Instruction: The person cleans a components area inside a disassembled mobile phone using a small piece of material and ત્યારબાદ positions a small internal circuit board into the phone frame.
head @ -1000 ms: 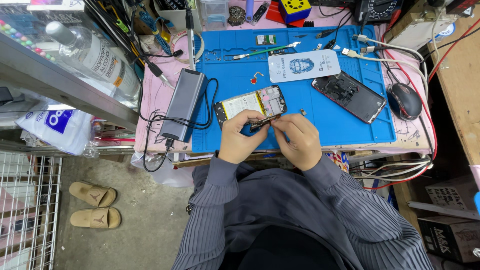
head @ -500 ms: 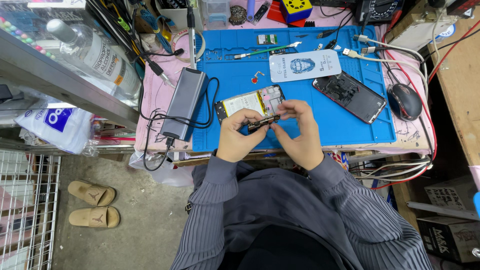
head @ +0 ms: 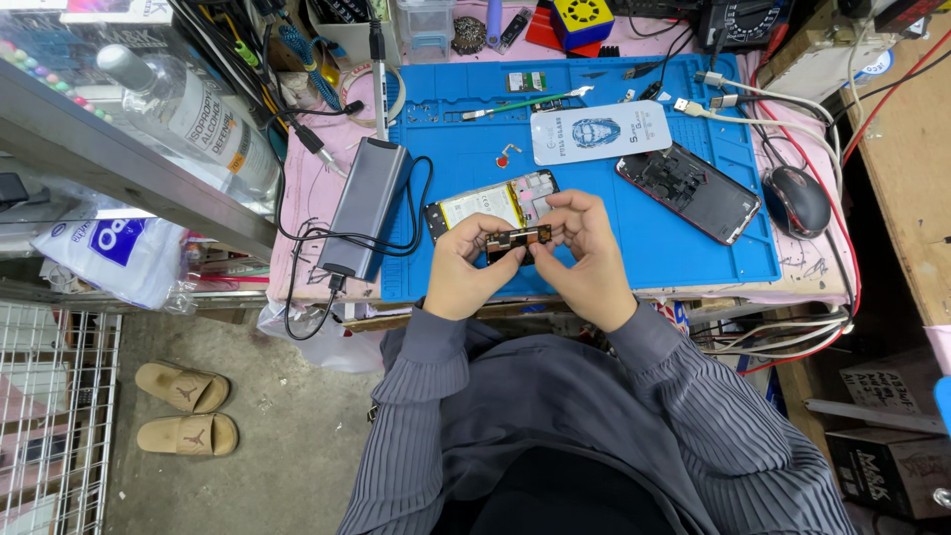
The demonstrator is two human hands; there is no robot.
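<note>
Both hands meet over the near edge of a blue work mat (head: 684, 253). My left hand (head: 464, 267) and my right hand (head: 586, 256) pinch the two ends of a small dark circuit board part (head: 517, 241) held between them. Just behind it lies an opened phone (head: 487, 203) with its yellow-white battery showing. A second opened phone with a red frame (head: 691, 191) lies to the right on the mat.
A grey power bank (head: 365, 203) with black cables sits left of the mat. A white flat package (head: 600, 131), tweezers (head: 525, 102) and a black mouse (head: 797, 198) are farther back and right. A clear bottle (head: 188, 109) stands left. Sandals (head: 183, 408) lie on the floor.
The hands have lifted the small part slightly and turned it between the fingertips; the right hand's fingers shifted along its right end. Everything on the mat has stayed put.
</note>
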